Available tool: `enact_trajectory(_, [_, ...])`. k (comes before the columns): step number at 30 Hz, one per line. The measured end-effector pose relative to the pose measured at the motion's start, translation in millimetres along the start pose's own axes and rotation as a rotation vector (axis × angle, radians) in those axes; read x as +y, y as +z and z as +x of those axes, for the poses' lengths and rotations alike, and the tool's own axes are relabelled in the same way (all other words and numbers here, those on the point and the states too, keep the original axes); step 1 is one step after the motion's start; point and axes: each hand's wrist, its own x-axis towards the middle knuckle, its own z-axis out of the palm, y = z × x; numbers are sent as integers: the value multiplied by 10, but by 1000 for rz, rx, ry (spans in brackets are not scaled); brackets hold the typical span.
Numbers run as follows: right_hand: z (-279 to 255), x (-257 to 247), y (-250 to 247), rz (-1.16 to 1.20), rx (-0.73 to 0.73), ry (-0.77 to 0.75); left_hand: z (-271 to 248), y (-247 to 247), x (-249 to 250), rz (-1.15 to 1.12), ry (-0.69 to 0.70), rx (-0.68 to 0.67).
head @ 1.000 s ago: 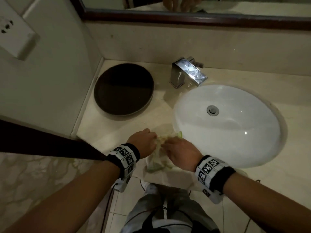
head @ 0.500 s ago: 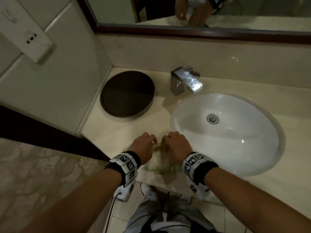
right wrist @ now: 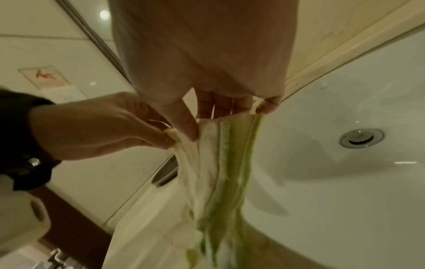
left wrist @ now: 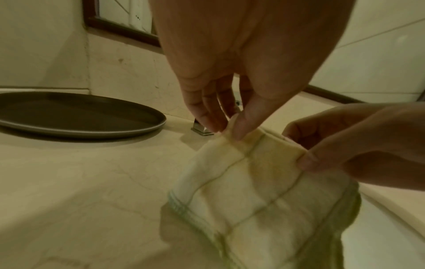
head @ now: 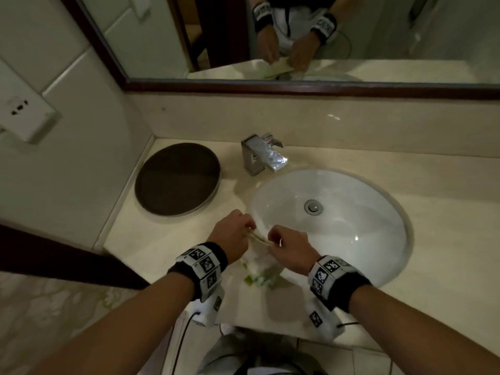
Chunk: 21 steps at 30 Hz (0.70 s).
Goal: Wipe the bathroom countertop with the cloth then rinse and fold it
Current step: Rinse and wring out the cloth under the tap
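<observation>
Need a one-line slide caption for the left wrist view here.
Left hand and right hand pinch the top edge of a pale stitched cloth hanging over the countertop.

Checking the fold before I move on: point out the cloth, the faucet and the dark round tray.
cloth (left wrist: 257, 183), left wrist view, on its hanging middle panel.
faucet (head: 261, 154), head view, on the top of its spout.
dark round tray (head: 176, 180), head view, on its bare floor.

The cloth is pale cream with thin green grid lines and a green stitched hem, folded into several layers. It hangs by its top edge above the worktop, at the basin's 8 o'clock rim, its lower end drooping to the worktop's front edge.
</observation>
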Motion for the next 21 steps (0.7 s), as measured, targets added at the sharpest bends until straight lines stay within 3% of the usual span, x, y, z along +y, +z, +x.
enact_trajectory(5, [123,-68,-287,88,109,-34,174,-84,50,-77,31,84])
enact_trajectory(11, [397,-202,-652,24,92,-19,435,-177,-1,-126,27,124])
enact_trajectory(16, [787,-232,-1070,102,339,147,699,-223,-92,-196,-15,91])
enact_trajectory(21, [1143,-319,-1233,-164,327,286,891,-232,-108,-256,10,66])
